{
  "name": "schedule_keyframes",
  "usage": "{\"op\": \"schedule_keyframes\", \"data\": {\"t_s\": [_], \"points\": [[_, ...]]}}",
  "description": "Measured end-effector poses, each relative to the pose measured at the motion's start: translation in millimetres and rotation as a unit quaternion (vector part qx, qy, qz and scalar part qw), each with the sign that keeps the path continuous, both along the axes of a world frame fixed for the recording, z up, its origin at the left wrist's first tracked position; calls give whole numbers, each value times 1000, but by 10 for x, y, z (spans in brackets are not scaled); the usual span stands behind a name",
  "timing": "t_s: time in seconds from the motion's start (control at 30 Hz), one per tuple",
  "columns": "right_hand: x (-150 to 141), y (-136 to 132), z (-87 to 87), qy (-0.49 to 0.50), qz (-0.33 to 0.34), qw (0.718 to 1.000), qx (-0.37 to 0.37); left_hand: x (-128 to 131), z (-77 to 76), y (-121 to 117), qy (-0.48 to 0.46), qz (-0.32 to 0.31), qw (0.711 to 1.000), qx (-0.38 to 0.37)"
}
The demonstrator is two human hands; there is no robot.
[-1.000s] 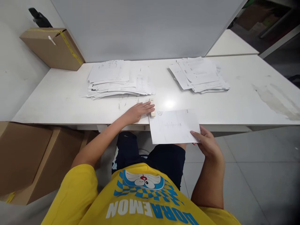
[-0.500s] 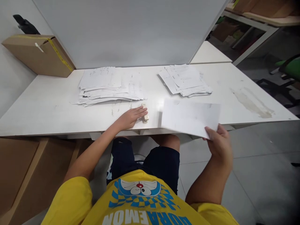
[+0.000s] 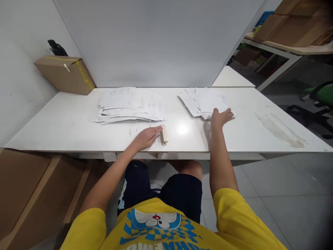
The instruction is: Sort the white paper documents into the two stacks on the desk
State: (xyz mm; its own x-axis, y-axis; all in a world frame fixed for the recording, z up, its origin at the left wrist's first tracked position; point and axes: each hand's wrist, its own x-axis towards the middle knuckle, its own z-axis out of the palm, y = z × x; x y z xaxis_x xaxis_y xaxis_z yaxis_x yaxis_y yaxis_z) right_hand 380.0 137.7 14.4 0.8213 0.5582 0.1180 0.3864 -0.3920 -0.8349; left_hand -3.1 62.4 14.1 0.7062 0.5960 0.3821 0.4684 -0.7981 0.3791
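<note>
A small cream stapler (image 3: pixel 164 134) lies on the white table. My left hand (image 3: pixel 147 137) rests flat just left of it, fingers stretched out and the tips touching or nearly touching its side; nothing is in that hand. Farther right, my right hand (image 3: pixel 220 118) is at the front edge of the right-hand pile of papers (image 3: pixel 199 102), thumb and fingers spread. A blank-looking white sheet (image 3: pixel 212 100) lies on top of this pile. On the left stands a thicker stack of printed papers (image 3: pixel 122 104), its edges uneven.
A taped cardboard box (image 3: pixel 66 74) stands at the table's back left. Behind the table (image 3: pixel 65 128) rises a grey panel (image 3: pixel 156 41). Open cardboard boxes (image 3: pixel 39 194) are below at left. A green chair (image 3: pixel 322 95) and another table with boxes (image 3: pixel 293 26) are at right.
My right hand has moved forward, laid the white sheet on the right pile and opened. My left hand has slid off the stapler to its left side. The view has shifted slightly.
</note>
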Motion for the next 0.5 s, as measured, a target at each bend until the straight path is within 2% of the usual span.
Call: {"op": "schedule_keyframes", "data": {"t_s": [0.07, 0.23, 0.37, 0.5], "points": [[20, -2, -84, -67, 1, 997, -39, 8, 6, -17, 4, 15, 1000, -4], [133, -34, -329, -197, 143, 961, -129, 50, -2, -50, 16, 21, 999, -39], [216, -31, -394, -214, 155, 955, -138, 93, -56, -88, -9, 35, 998, -43], [226, -78, -372, -195, 147, 964, -106, 37, -62, -43, -73, 79, 994, 17]]}}
